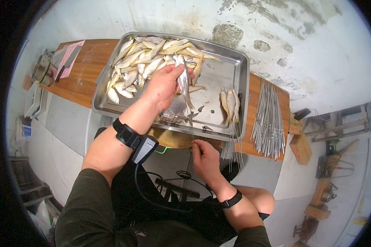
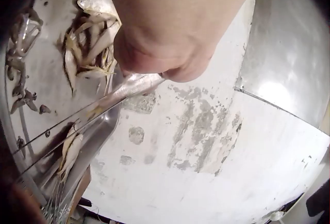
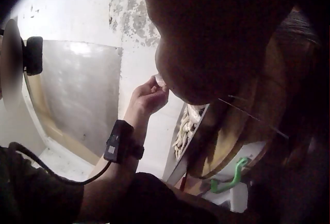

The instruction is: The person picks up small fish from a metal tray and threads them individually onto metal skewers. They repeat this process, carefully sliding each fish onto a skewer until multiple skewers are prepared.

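Note:
My left hand [image 1: 165, 86] grips a small silvery fish [image 1: 184, 84] above the metal tray [image 1: 222, 61], with the fish's tail pointing toward my body. Two thin metal skewers [image 2: 62, 144] run from the tail end of that fish toward my right hand [image 1: 206, 160]. The right hand pinches them near their free ends, just off the tray's front edge. Seen from the right wrist, that hand is a dark shape, while the left hand [image 3: 147, 100] shows beyond it. The fish's head end is partly hidden by the left fingers in the left wrist view.
A heap of small fish [image 1: 146, 57] fills the tray's left side. Several skewered fish [image 1: 231, 105] lie at its right, near dark scraps [image 1: 173, 117]. Loose skewers [image 1: 270, 119] cover the wooden board's right end; a knife [image 1: 68, 61] rests at its left. A green handle [image 3: 238, 175] is below.

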### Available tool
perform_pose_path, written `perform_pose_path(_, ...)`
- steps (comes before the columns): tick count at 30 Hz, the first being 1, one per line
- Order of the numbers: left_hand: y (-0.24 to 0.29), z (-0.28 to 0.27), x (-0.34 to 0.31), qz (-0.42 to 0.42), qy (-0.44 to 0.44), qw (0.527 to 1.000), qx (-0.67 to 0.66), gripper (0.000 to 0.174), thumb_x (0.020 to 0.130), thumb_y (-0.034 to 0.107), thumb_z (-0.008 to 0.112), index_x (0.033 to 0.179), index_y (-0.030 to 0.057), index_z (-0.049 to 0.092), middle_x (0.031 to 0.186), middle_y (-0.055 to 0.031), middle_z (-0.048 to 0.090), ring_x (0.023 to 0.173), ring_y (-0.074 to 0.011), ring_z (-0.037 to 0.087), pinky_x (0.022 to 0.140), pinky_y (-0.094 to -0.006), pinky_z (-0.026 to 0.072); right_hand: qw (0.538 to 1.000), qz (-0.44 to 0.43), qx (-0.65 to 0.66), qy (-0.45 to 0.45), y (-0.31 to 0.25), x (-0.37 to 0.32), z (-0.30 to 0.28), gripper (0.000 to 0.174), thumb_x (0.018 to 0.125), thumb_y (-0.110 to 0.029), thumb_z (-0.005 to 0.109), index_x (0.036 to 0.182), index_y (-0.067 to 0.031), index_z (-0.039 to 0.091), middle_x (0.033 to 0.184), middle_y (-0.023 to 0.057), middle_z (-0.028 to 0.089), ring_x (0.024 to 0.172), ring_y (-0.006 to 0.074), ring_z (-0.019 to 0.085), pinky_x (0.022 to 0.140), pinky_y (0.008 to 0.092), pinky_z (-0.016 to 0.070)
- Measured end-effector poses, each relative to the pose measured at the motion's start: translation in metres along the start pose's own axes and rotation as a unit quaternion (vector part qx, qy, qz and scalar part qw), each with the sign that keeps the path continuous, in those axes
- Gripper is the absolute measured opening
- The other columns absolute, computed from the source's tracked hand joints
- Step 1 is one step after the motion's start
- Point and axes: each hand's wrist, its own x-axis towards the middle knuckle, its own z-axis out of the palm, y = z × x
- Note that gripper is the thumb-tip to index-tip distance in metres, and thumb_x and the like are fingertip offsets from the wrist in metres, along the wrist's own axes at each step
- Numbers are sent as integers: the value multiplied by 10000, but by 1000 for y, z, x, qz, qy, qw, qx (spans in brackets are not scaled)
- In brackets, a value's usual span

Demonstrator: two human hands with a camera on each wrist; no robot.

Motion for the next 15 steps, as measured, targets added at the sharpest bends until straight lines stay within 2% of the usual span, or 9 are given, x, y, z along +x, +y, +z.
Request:
perform_pose_path(4, -3, 7, -5, 4, 4, 1000, -23, 217, 949, 207, 530, 1018, 11, 591, 955, -86, 671, 826, -147, 645, 712, -246, 517, 1000, 2, 6, 4, 4, 1, 3, 126, 860, -97, 600, 954, -16, 627, 882, 176, 648, 813, 349, 638, 699, 382, 516)
perform_pose_path(6, -2, 9, -7, -1, 7, 1000, -13, 231, 949, 193, 526, 1029, -15, 584, 942, -103, 660, 841, -174, 655, 726, -269, 530, 1000, -20, 4, 18, 4, 2, 5, 151, 893, -94, 576, 971, 22, 634, 788, 147, 659, 703, 227, 657, 647, 308, 502)
perform_pose_path(9, -4, 9, -6, 3, 0, 998, -63, 224, 948, 187, 526, 1042, -13, 562, 935, -113, 657, 842, -189, 657, 732, -279, 542, 1000, -13, -7, 18, 2, 5, 3, 151, 893, -92, 578, 976, 19, 636, 776, 140, 658, 695, 213, 653, 648, 303, 501)
perform_pose_path(15, 13, 5, -7, -24, -45, 997, -60, 239, 956, 194, 513, 1066, -19, 516, 933, -130, 648, 857, -216, 660, 735, -320, 569, 999, -24, -3, 21, 3, 5, 2, 151, 892, -97, 581, 970, 20, 637, 773, 139, 656, 693, 212, 649, 651, 299, 500)
